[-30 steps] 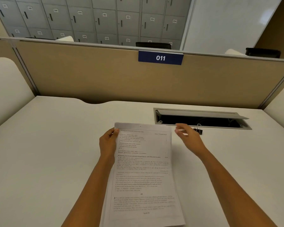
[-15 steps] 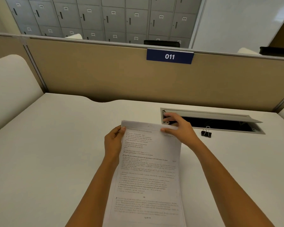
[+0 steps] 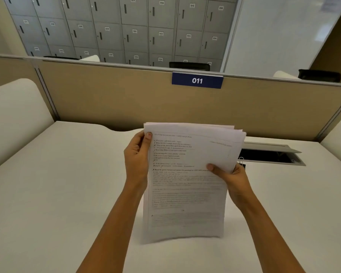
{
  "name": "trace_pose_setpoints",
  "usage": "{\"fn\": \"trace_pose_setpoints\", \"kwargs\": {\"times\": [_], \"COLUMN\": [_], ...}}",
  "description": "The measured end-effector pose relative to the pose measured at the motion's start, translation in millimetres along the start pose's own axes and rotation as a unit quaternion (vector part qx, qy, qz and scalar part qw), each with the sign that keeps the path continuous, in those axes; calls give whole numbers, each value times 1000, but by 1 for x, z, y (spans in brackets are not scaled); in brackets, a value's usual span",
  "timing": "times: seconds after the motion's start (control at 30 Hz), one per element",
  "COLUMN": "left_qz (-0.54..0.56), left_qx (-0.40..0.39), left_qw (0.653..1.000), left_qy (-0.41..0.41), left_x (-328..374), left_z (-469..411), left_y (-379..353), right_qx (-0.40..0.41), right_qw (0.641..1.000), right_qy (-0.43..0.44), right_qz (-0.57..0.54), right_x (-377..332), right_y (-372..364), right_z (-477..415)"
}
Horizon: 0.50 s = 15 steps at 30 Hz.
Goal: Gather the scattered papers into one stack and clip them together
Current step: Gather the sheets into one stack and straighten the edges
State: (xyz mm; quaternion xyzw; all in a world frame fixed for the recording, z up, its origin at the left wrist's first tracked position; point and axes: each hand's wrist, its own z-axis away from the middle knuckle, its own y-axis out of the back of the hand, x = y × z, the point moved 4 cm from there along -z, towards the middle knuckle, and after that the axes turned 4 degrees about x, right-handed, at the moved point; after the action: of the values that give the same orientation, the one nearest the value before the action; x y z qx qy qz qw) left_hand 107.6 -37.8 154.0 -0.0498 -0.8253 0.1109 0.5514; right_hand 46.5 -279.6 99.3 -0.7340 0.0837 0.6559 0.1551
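Now the stack of papers (image 3: pixel 185 184) is standing on end. A second ago it lay flat on the white desk (image 3: pixel 57 194), with only one hand steadying a top corner while the other wandered off toward the clip. Both hands have closed in on it since. The left hand (image 3: pixel 137 154) grips the upper left edge, thumb on the printed face and fingers curled out of sight behind. The right hand (image 3: pixel 234 180) pinches the right edge about midway down, thumb across the front.

The sheets are tipped up facing the person. The bottom edge is low over the desk, too blurred to say whether it touches. At the top right the edges aren't flush yet, and a few back sheets poke out past the front one.

To my eye the gathering is finished and this is the squaring-up, the sort of hold you take to tap a bundle even.

The black binder clip (image 3: pixel 242 163) hasn't been picked up. It sits on the desk just beyond the right hand, half hidden by the paper, in front of the open cable hatch (image 3: pixel 274 152). One hand will have to let go to fetch it, so clipping is yet to come.
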Motion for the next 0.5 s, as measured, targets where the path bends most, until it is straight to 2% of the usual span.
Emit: {"fn": "trace_pose_setpoints", "kwargs": {"times": [0.1, 0.27, 0.4, 0.5], "left_qz": [22, 13, -35, -25], "left_qx": [-45, -165, -189, -197], "left_qw": [999, 984, 974, 971], "left_qy": [-7, 72, 123, 135], "left_x": [9, -2, -14, -17], "left_z": [1, 10, 14, 13], "left_y": [1, 5, 9, 11], "right_qx": [-6, -21, -12, -9], "right_qw": [1000, 1000, 998, 998], "right_qy": [28, -3, -19, 2], "right_qz": [-13, 18, 50, 66], "right_x": [-13, -1, 3, -6], "right_y": [-2, 0, 1, 0], "right_z": [4, 14, 20, 20]}}
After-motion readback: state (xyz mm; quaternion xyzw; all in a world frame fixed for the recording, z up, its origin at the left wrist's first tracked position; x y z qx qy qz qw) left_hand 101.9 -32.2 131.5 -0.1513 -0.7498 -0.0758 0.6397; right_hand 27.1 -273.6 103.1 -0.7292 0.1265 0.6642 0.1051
